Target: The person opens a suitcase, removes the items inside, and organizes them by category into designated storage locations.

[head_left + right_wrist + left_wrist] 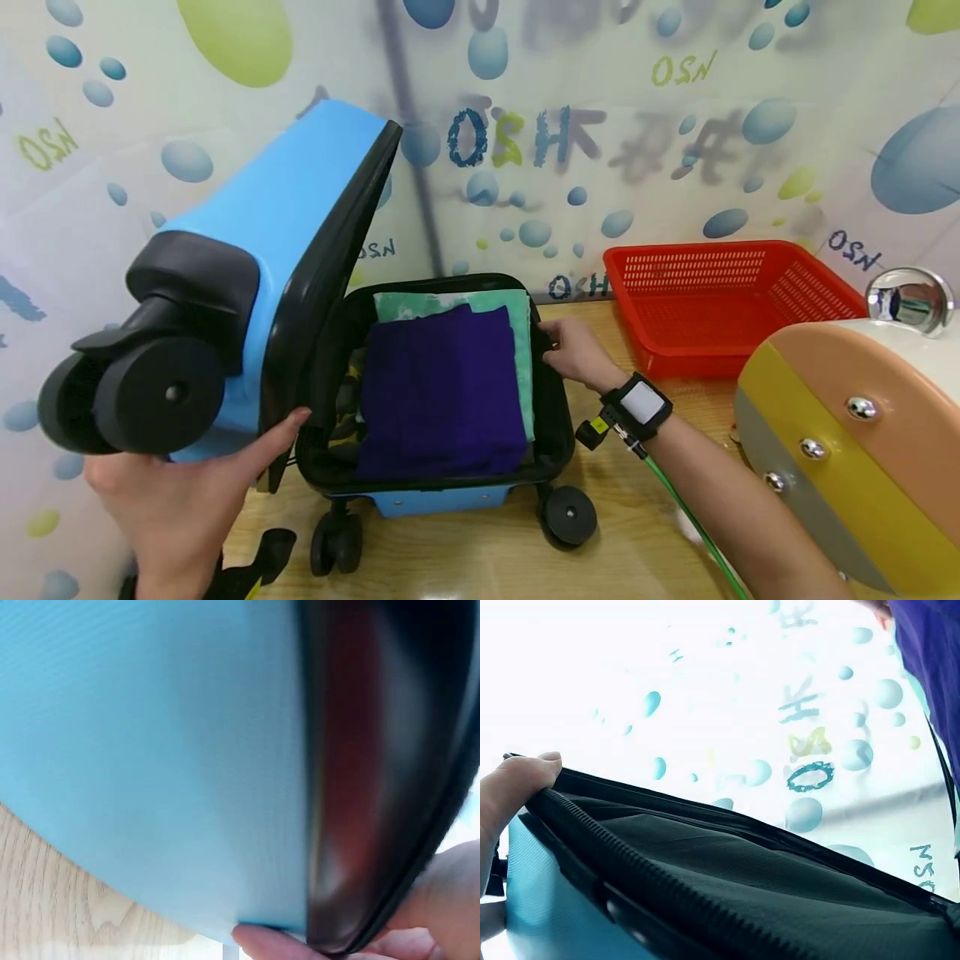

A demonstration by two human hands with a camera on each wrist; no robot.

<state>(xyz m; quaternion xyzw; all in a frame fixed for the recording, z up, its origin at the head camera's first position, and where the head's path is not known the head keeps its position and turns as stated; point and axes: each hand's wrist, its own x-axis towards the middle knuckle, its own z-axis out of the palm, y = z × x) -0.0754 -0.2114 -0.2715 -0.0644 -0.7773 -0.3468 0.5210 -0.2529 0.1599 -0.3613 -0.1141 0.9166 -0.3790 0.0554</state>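
1. I count two hands, both mine: my left hand (180, 500) and my right hand (581, 357).
2. I have one blue suitcase (296, 187).
3. I can see three black casters (568, 515) on it.
4. I make out at least two cloths: one purple cloth (442, 392), one mint cloth (523, 367).
5. I see one red basket (686, 365).
6. I count one striped box (817, 375) and one bench (465, 554).

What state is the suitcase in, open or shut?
Open: the left hand holds its blue lid raised, and purple cloth shows inside the black-rimmed base.
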